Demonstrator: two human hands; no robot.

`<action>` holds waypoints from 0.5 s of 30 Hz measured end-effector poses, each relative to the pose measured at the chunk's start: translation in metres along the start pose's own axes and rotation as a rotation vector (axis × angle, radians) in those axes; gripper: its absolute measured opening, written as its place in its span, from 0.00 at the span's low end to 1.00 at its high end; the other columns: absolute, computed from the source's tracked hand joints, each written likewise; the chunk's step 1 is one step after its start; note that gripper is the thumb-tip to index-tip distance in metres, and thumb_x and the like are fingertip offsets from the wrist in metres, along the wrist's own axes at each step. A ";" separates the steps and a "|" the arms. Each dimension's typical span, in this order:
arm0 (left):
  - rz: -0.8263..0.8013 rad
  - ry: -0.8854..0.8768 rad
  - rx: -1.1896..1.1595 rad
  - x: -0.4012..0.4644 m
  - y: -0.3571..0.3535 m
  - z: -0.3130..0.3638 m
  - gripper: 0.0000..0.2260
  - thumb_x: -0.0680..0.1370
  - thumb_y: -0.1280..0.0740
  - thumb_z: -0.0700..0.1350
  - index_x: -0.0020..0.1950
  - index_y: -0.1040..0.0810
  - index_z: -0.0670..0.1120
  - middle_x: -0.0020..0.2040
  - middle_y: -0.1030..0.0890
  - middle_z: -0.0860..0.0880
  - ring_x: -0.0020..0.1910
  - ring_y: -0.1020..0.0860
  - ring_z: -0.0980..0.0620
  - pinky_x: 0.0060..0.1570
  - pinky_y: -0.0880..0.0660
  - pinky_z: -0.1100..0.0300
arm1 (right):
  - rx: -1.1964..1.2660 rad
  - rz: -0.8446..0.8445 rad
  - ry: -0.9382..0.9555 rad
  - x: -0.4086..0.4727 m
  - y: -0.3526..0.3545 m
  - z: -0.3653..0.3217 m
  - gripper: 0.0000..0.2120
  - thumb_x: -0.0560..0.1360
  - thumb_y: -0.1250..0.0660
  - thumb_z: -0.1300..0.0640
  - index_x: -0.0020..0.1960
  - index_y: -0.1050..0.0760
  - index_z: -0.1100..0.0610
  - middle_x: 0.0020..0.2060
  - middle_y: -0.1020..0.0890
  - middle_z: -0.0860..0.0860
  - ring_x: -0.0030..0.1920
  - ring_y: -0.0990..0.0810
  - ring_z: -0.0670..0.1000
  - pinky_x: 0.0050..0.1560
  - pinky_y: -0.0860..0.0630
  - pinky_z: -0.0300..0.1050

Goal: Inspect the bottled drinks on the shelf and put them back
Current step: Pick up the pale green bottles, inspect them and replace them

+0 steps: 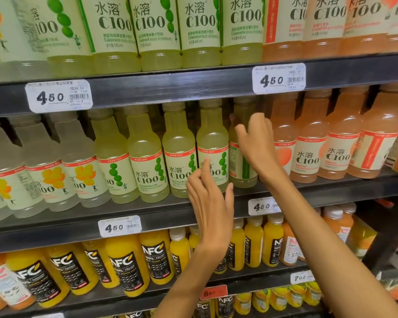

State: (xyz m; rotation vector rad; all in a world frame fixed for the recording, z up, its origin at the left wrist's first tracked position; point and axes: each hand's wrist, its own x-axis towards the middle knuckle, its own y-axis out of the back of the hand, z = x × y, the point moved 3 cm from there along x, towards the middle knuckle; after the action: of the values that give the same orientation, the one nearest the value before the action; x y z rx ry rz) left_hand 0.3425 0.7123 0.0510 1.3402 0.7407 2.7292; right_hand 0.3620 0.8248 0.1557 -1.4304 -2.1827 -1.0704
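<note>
The middle shelf (pixel 308 189) is taken as the landmark. On it a row of bottled drinks is stood upright: pale bottles with yellow fruit labels (pixel 55 171) at its left end, pale green C100 bottles (pixel 145 157) in the middle, and peach-coloured C100 bottles (pixel 308 143) at its right end.

The right hand (pixel 256 141) is raised in front of the rightmost green bottle (pixel 240 161), the one turned so that its side label faces out, just beside the first peach bottle. Its fingers are spread loosely around the bottle's shoulder and neck; whether the grip is closed on the bottle or only touching it cannot be told, since the hand is blurred and the palm side is hidden.

The left hand (pixel 210 203) is held open in front of the shelf's front edge, fingers extended and slightly apart, with nothing held. Its fingertips are seen against the lower label of the green bottle (pixel 213 143) just left of the one at the right hand; contact cannot be confirmed.

Price tags marked 4.50 (pixel 120 226) are clipped to the shelf's front rail. Above the shelf more green and peach C100 bottles (pixel 200 31) are lined up; below it, orange NFC juice bottles (pixel 126 265) are ranged.
</note>
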 end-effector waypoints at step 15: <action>-0.493 0.145 -0.506 -0.021 0.017 0.020 0.39 0.65 0.25 0.58 0.70 0.41 0.56 0.56 0.22 0.56 0.53 0.23 0.59 0.52 0.22 0.58 | 0.631 0.040 0.085 -0.068 0.048 -0.015 0.21 0.78 0.35 0.59 0.69 0.33 0.59 0.58 0.23 0.48 0.58 0.24 0.43 0.57 0.26 0.38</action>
State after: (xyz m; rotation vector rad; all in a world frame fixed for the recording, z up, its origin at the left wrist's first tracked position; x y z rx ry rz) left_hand 0.3741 0.7005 0.0533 0.7415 0.2897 2.3922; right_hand 0.4328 0.7808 0.1436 -1.1028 -2.1410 -0.3549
